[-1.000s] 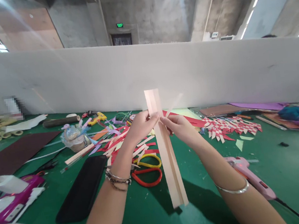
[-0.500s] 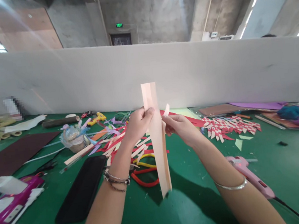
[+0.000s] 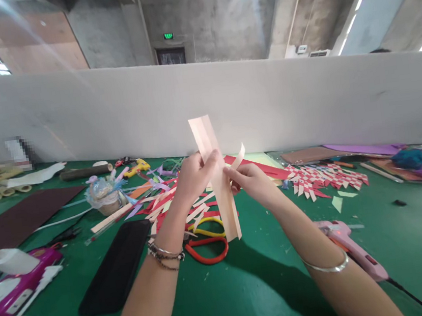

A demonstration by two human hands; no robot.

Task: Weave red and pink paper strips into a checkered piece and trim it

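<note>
A pale cream paper strip [image 3: 223,197], creased lengthwise, is held up over the table, tilted with its top leaning left. My left hand [image 3: 197,175] grips it near its upper part, thumb across the front. The fingers of my right hand [image 3: 246,176] pinch at the strip's right edge, where a narrower pale paper piece [image 3: 240,154] curls up above them. Whether that piece is joined to the strip I cannot tell. Below lie scissors with red and yellow handles [image 3: 207,250], partly behind the strip.
Loose paper strips [image 3: 162,200] are heaped behind my hands. Red-and-white woven paper pieces [image 3: 324,177] lie to the right, near a pink glue gun [image 3: 353,248]. On the left are a dark phone [image 3: 114,267] and a magenta power strip [image 3: 21,278]. A white partition [image 3: 285,103] stands behind the table.
The strip has tilted, its top shifting left and its lower end rising. The narrow piece by my right hand now sticks out farther to the right, and more of the scissors shows.
</note>
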